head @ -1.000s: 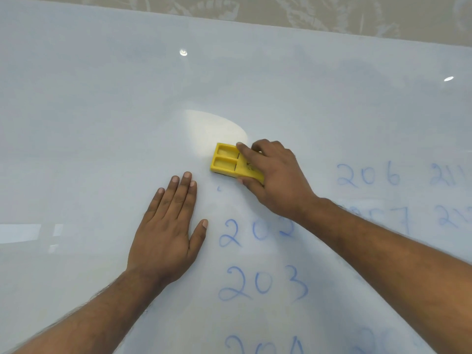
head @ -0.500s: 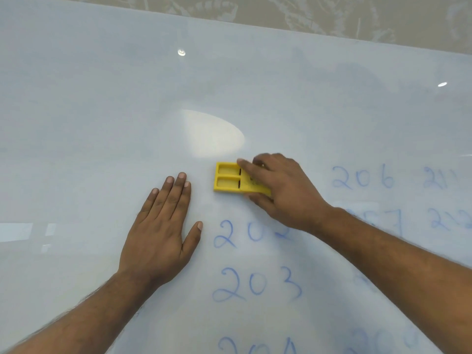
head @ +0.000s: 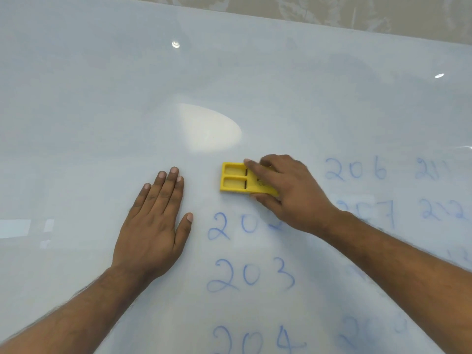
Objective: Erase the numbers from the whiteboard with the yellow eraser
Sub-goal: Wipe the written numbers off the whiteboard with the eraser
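The left hand (head: 153, 226) lies flat on the whiteboard (head: 89, 111), fingers straight and together, thumb out to the side, holding nothing; it looks planted there to steady the person while the other arm works. Just to its right runs a column of blue numbers: 202 (head: 242, 226), 203 (head: 250, 275) and 204 (head: 255, 341), the last cut by the near edge of the view.

Above that column, about midway across the board, the yellow eraser (head: 237, 178) sits flat on the surface with its recessed back facing up. The right hand (head: 288, 192) grips its right end, index finger laid along the top and thumb pinching the near side, a hold that probably lets the palm press the pad down while sliding it. The last digit of 202 is partly under this wrist.

Further right, toward the right edge, 206 (head: 356, 169) stands clear, a smeared 207 (head: 370, 213) lies below it, and more figures trail off at the margin. Most numbers remain; the next stroke probably comes down over 202.
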Motion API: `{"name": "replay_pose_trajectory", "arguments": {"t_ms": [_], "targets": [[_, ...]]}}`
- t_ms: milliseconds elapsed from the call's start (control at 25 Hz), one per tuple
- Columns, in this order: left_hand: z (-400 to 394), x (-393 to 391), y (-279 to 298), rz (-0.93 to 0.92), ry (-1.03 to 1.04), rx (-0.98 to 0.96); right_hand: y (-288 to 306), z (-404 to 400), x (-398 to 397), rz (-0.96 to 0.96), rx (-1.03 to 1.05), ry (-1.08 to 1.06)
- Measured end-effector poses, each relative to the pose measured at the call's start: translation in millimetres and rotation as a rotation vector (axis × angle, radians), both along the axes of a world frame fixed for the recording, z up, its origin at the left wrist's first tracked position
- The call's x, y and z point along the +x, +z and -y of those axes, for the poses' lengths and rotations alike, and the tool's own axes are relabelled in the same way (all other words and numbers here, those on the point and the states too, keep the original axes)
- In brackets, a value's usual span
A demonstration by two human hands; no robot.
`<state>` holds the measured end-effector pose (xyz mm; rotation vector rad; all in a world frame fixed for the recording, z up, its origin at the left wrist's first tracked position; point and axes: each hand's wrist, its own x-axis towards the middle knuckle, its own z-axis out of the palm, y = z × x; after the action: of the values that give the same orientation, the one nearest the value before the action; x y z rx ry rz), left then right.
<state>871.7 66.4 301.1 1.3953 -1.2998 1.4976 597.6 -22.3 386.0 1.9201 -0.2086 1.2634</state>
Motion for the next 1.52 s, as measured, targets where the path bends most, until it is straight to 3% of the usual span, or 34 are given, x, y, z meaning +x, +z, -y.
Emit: {"name": "replay_pose_trajectory", "arguments": {"t_ms": [200,560,680,960,1320,1520], "targets": [[1.1,0.6,-1.4,-0.006,0.002,0.002,-18.8,5.9,-20.4,0.054,0.08,-0.004],[0.2,-0.5,-5.7,-0.019,0.007,-0.002,-84.3,13.2,-60.3,-0.157,0.089,-0.052],[-1.0,-0.3,-7.1,-0.005,0.01,0.008,-77.1,14.1,-66.0,-0.162,0.057,-0.083],[-2.2,-0.9,-15.8,0.01,0.007,0.029,-53.5,5.9,-27.6,0.063,0.118,0.011],[-4.7,-1.7,-32.2,-0.014,0.01,0.042,-88.7,12.4,-43.9,-0.128,0.015,-0.029],[-2.7,-4.2,-43.7,-0.033,0.007,0.029,-59.1,6.8,-27.5,0.065,0.062,-0.006]]}}
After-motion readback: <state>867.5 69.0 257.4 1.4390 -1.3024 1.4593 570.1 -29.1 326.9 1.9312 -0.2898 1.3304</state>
